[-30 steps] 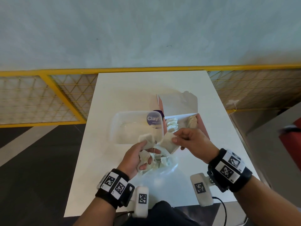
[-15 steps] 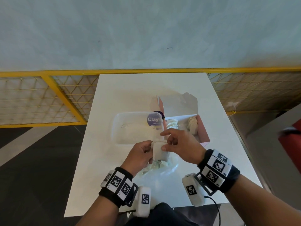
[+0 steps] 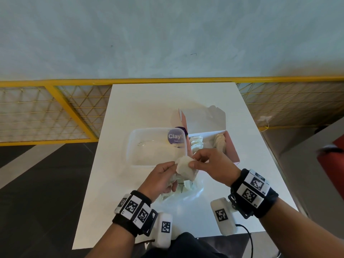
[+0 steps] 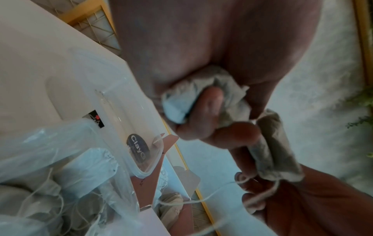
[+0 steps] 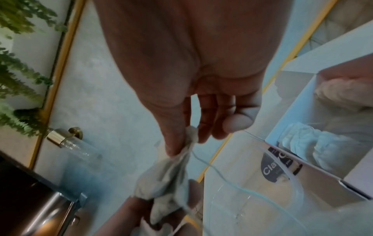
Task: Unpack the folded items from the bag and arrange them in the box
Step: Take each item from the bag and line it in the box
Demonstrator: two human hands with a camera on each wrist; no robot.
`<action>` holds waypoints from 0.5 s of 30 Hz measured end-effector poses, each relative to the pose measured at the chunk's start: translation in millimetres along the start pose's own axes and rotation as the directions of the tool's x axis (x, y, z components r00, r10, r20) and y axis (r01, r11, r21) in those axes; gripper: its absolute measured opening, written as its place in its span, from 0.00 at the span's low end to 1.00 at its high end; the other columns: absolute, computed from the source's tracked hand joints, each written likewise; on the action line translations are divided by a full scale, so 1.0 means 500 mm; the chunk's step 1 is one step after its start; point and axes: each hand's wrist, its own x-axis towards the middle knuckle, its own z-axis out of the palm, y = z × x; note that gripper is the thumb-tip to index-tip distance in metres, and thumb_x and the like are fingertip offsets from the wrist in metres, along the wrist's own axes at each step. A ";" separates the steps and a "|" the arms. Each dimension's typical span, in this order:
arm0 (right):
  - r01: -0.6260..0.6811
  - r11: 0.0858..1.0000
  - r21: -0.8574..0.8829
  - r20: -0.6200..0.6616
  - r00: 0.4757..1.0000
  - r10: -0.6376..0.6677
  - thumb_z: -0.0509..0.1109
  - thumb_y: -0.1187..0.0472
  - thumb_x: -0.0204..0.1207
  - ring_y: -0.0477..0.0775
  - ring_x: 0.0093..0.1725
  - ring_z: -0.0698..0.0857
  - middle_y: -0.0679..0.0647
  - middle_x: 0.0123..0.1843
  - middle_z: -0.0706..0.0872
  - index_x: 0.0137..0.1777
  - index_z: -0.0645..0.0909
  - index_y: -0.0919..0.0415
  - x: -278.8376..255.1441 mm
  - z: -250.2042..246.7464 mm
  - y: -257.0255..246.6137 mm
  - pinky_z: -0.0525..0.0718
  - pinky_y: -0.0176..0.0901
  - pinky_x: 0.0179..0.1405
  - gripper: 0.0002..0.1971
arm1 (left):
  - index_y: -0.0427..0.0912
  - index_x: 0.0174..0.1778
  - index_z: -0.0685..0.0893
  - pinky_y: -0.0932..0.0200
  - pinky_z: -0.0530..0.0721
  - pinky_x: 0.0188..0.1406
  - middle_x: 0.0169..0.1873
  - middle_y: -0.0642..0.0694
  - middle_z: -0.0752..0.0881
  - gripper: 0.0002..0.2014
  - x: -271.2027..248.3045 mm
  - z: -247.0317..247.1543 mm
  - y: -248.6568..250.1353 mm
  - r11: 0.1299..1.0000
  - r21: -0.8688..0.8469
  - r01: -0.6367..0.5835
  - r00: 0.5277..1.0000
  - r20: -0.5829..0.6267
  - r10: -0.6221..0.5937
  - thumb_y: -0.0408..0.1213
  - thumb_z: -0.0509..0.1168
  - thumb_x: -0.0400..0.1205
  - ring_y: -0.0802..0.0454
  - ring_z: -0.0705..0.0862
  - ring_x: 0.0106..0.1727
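Note:
A small folded white cloth pouch (image 3: 184, 167) is held above the table's near middle. My left hand (image 3: 174, 164) grips its left side and my right hand (image 3: 193, 162) pinches its right side. In the left wrist view my left hand (image 4: 212, 121) has a second crumpled pouch (image 4: 232, 102) in the palm beside the rolled pouch (image 4: 274, 143), which trails a thin string. In the right wrist view my right thumb and finger pinch the pouch (image 5: 173, 169). The clear plastic bag (image 3: 188, 194) with several more pouches lies under the hands. The open pink box (image 3: 230, 146) holds pouches at both ends.
A clear plastic tub (image 3: 149, 146) with a purple "Clay" label stands left of the box, touching it. The white table (image 3: 167, 101) is bare at the far end. A yellow mesh fence (image 3: 55, 112) runs behind the table. Dark floor lies to the left.
My hands, apart one second ago with a pouch in each, have come together. Both now hold one pouch between them above the bag.

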 end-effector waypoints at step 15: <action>-0.046 0.988 0.148 0.078 0.996 0.034 0.73 0.62 0.73 0.44 0.30 0.76 0.43 0.28 0.80 0.34 0.81 0.49 0.016 -0.004 0.016 0.76 0.37 0.30 0.09 | 0.38 0.48 0.85 0.65 0.64 0.19 0.21 0.48 0.74 0.04 0.018 -0.002 -0.003 0.986 0.167 -0.026 0.999 0.040 0.019 0.31 0.65 0.82 0.56 0.68 0.19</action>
